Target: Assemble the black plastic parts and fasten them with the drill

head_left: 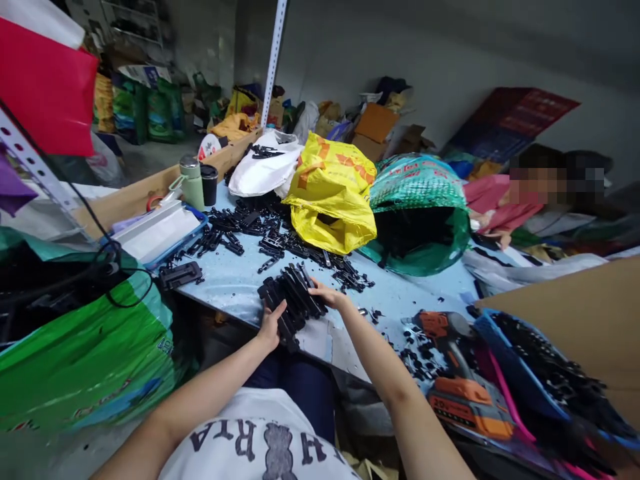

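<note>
At the near edge of the blue tabletop [225,283], a row of black plastic parts [295,297] stands side by side between my hands. My left hand [271,327] grips the near left end of the row, thumb on top. Around the far right end is my right hand [327,293], its fingers pressed against the parts. Loose black parts [270,243] lie scattered just beyond. One wider black piece [183,275] rests by the table's left edge.
A yellow bag [333,190], a green bag [420,220] and a white bag [263,167] stand at the back. An orange cordless drill [465,393] and a blue bin [525,373] are at right. A green sack [100,353] is at left. A person sits beyond, far right.
</note>
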The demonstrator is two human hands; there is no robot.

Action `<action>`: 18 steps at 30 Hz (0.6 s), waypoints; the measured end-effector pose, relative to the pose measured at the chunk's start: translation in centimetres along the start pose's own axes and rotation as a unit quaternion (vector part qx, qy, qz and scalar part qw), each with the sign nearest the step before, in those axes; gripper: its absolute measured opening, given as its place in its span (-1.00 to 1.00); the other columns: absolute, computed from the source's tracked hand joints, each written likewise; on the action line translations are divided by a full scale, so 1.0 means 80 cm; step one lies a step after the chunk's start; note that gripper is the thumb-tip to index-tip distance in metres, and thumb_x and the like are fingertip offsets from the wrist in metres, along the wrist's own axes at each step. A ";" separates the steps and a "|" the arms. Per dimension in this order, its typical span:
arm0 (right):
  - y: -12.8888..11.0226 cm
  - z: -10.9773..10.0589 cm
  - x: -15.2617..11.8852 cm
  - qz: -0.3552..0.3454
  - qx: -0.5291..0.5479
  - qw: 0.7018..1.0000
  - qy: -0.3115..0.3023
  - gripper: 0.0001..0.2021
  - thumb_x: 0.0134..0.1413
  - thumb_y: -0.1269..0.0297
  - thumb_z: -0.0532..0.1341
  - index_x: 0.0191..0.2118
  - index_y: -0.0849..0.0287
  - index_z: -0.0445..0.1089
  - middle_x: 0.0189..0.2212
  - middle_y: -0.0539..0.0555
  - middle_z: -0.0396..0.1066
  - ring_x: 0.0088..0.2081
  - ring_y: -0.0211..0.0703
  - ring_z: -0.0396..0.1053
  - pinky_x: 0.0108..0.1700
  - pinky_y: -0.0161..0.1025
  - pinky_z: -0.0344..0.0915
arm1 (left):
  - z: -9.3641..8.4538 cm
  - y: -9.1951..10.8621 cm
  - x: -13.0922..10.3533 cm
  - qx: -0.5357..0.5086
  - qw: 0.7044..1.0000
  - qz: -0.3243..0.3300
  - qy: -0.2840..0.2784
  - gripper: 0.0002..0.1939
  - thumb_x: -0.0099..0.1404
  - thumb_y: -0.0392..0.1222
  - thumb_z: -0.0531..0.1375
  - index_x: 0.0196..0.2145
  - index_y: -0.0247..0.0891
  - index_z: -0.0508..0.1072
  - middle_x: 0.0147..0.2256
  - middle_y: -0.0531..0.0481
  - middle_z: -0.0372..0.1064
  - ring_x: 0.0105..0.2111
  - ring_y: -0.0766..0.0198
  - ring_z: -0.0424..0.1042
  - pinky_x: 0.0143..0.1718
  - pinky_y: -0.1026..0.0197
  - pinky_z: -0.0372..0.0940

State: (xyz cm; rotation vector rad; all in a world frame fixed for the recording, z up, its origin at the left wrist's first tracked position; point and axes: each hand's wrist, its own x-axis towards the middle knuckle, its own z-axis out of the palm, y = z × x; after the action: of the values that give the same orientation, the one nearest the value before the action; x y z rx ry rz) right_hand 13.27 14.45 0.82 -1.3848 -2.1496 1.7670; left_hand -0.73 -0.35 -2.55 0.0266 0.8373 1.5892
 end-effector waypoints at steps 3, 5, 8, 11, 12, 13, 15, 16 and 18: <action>0.005 0.023 -0.007 -0.082 0.075 0.992 0.058 -0.23 -0.30 -0.03 0.29 0.10 0.07 0.09 0.00 0.13 0.32 0.01 0.01 0.31 -0.01 -0.13 0.28 | 0.006 0.027 -0.009 0.057 0.998 -0.009 -0.040 -0.35 -0.02 -0.14 0.37 0.04 -0.17 0.31 -0.13 -0.16 0.44 -0.14 0.04 0.46 -0.05 0.01 0.33; -0.014 0.033 -0.004 -0.141 0.052 0.982 0.114 -0.22 -0.37 -0.01 0.33 0.07 0.06 0.11 0.03 0.12 0.29 0.05 0.01 0.27 0.05 -0.14 0.24 | 0.008 0.054 -0.015 0.074 0.997 0.008 -0.036 -0.45 -0.01 -0.14 0.36 -0.04 -0.24 0.40 -0.16 -0.22 0.45 -0.15 -0.01 0.46 -0.09 0.01 0.35; -0.087 0.053 0.007 -0.241 0.001 0.958 0.158 -0.20 -0.38 0.01 0.36 0.07 0.09 0.09 0.05 0.14 0.25 0.07 -0.01 0.24 0.10 -0.15 0.19 | 0.001 0.118 -0.025 0.053 0.997 0.062 -0.012 -0.50 0.00 -0.14 0.34 -0.08 -0.26 0.42 -0.22 -0.17 0.48 -0.16 0.00 0.46 -0.07 -0.02 0.33; -0.197 0.108 0.028 -0.344 -0.024 0.925 0.157 -0.18 -0.35 -0.03 0.35 0.08 0.13 0.08 0.05 0.15 0.25 0.05 -0.04 0.25 0.09 -0.17 0.19 | -0.022 0.218 -0.052 0.075 0.986 0.147 -0.009 -0.48 -0.04 -0.17 0.35 -0.07 -0.26 0.41 -0.30 -0.07 0.50 -0.19 0.05 0.47 -0.07 -0.04 0.34; -0.235 0.136 0.036 -0.369 -0.027 0.917 0.149 -0.18 -0.33 -0.06 0.34 0.09 0.14 0.07 0.04 0.15 0.26 0.05 -0.05 0.25 0.08 -0.18 0.20 | -0.033 0.257 -0.067 0.095 0.978 0.188 -0.006 -0.48 -0.05 -0.17 0.36 -0.10 -0.29 0.42 -0.32 -0.07 0.50 -0.22 0.05 0.48 -0.10 -0.03 0.36; -0.272 0.169 0.045 -0.390 -0.021 0.910 0.139 -0.19 -0.30 -0.08 0.32 0.09 0.16 0.07 0.03 0.15 0.28 0.04 -0.07 0.26 0.07 -0.19 0.21 | -0.045 0.296 -0.085 0.112 0.969 0.220 0.000 -0.50 -0.05 -0.15 0.35 -0.12 -0.31 0.43 -0.34 -0.07 0.50 -0.25 0.06 0.49 -0.13 -0.01 0.38; -0.337 0.244 0.062 -0.420 0.022 0.902 0.094 -0.23 -0.30 -0.08 0.32 0.06 0.18 0.13 -0.01 0.13 0.31 0.01 -0.11 0.28 0.06 -0.21 0.22 | -0.072 0.371 -0.127 0.150 0.955 0.254 0.020 -0.54 -0.05 -0.11 0.34 -0.18 -0.37 0.45 -0.39 -0.07 0.49 -0.34 0.07 0.50 -0.22 0.01 0.41; -0.363 0.284 0.070 -0.427 0.057 0.900 0.064 -0.25 -0.30 -0.06 0.33 0.04 0.19 0.16 -0.03 0.11 0.33 -0.01 -0.13 0.30 0.05 -0.23 0.23 | -0.086 0.403 -0.148 0.165 0.945 0.279 0.038 -0.56 -0.02 -0.09 0.32 -0.19 -0.38 0.45 -0.39 -0.08 0.49 -0.36 0.10 0.51 -0.24 0.03 0.41; -0.402 0.361 0.084 -0.399 0.115 0.910 -0.018 -0.30 -0.26 -0.05 0.32 0.02 0.17 0.20 -0.09 0.07 0.37 -0.08 -0.17 0.35 -0.01 -0.24 0.29 | -0.116 0.453 -0.185 0.187 0.934 0.288 0.097 -0.58 0.04 -0.05 0.28 -0.19 -0.39 0.44 -0.39 -0.09 0.49 -0.37 0.13 0.51 -0.24 0.03 0.41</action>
State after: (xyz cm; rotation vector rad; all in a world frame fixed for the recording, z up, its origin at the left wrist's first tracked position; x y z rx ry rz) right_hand -25.29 -2.17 13.11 -0.3153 -1.9874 1.6021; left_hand -32.75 -16.29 15.96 0.4284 1.3679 1.9713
